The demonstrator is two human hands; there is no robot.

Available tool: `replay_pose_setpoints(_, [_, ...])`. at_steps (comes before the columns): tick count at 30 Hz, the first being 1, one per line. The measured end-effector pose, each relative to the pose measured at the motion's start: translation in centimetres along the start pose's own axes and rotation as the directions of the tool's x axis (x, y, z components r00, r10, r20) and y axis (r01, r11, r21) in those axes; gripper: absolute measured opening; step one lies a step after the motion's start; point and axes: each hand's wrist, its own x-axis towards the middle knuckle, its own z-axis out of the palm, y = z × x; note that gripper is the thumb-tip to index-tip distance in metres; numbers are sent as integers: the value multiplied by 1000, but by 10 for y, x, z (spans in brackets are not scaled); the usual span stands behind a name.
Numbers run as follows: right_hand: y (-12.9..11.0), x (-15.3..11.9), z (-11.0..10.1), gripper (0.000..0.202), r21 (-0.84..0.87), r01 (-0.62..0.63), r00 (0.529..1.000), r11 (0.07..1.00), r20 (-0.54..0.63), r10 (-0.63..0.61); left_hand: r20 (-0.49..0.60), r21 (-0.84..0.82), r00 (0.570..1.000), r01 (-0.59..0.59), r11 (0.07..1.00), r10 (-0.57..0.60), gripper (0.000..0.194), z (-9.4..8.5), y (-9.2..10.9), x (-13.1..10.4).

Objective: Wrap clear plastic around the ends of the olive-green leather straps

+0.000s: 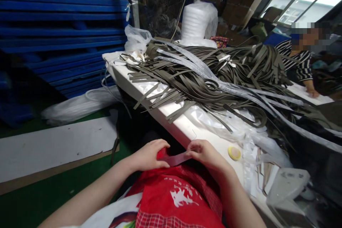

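Note:
A short, translucent strip (176, 159) spans the gap between my two hands, in front of the red apron (171, 188). My right hand (204, 153) pinches one end of it between thumb and curled fingers. The other end runs to my left hand (151, 155), which grips it near the thumb; its fingertips are partly hidden. Just beyond both hands is the edge of a white table (171, 128), where many dark grey-green flat straps (213, 96) lie in a loose heap. Long clear plastic strips (197, 65) run across the heap.
A yellow round object (234, 153) and a pale machine-like object (288, 185) sit at the table's right. Blue pallets (64, 17) are stacked at left, near a white board (58, 146). Behind stands a white roll (196, 21). Someone in a striped top (296, 60) is across the table.

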Motion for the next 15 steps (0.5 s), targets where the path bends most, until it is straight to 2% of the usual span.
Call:
replay_pose_setpoints(1, [-6,2,8,7,-19,61,997,998,43,-60,5,-9,1000,-13,1000,13,55,6,6,5])
replay_pose_setpoints(3, [-15,5,19,6,-32,137,988,990,75,-134,70,-71,998,9,997,-4,31,19,17,16])
replay_pose_setpoints(4, [-17,6,23,6,-12,132,990,991,54,-131,99,-108,995,32,994,-21,23,24,20,20])
replay_pose_setpoints(6, [-16,6,24,10,86,67,997,994,-39,-64,94,-178,993,88,980,-73,25,32,22,27])
replay_pose_setpoints(8, [-9,6,21,14,218,12,992,976,-129,17,35,-247,993,122,961,-117,28,36,21,31])
replay_pose_setpoints(12, [4,6,16,18,431,-26,981,902,-163,106,-3,-355,988,145,924,-156,28,33,21,35])
replay_pose_setpoints(15, [5,6,18,26,487,-25,973,873,-188,133,8,-413,989,137,900,-147,26,30,27,37])
